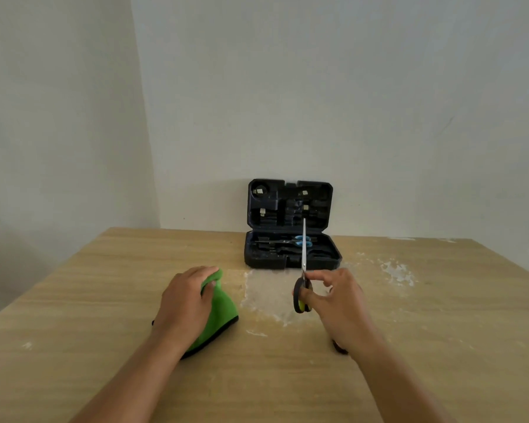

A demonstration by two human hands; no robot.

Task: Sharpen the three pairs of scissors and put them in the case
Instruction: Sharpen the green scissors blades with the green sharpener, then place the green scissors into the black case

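The head camera looks down at a wooden counter that stands against a pale wall. The landmark is the black case, which sits open at the far side of the counter, its lid upright against the wall.

Inside the lower half of the case lies one pair of scissors with blue handles, flat, with the blades pointing to the left.

In front of the case and a little to its right, the right hand pinches a second pair of scissors with black and yellow-green handles. The fingers are bent around the handle loops. The blades look closed and point away from the person, so that their tip appears over the case.

In front of the case and to its left, the left hand rests pressed on a green sharpener with a dark lower edge; the fingers are curled over its top.

Between the two hands, and to the right of the case, the surface of the counter has white worn patches.
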